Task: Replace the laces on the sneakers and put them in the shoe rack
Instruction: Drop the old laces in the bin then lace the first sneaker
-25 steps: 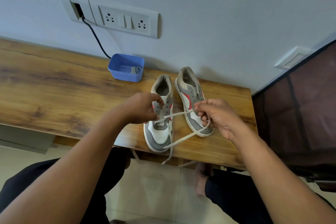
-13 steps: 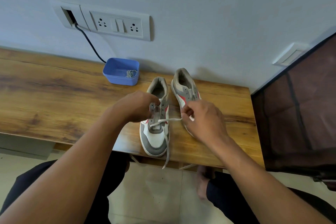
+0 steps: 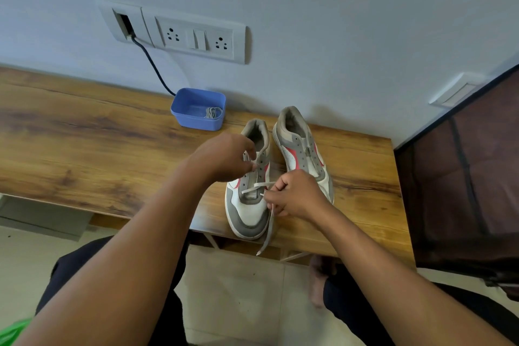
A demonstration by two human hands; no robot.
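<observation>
Two grey, white and red sneakers stand side by side near the right end of the wooden table, toes toward me. The left sneaker has a white lace running across its lowest eyelets, with one end hanging over the table's front edge. My left hand grips the eyelet flap of this sneaker near its tongue. My right hand pinches the lace just beside the shoe's right side. The right sneaker has no lace and is partly covered by my right hand.
A blue tub holding a coiled grey lace sits by the wall behind the sneakers. A black cable runs down from the wall socket panel. A dark mesh-sided rack stands right of the table. My knees are below the table edge.
My right hand came back from a wide pull to the right and now sits low beside the left sneaker, with the lace drawn short. The left hand stayed on the eyelet flap.
</observation>
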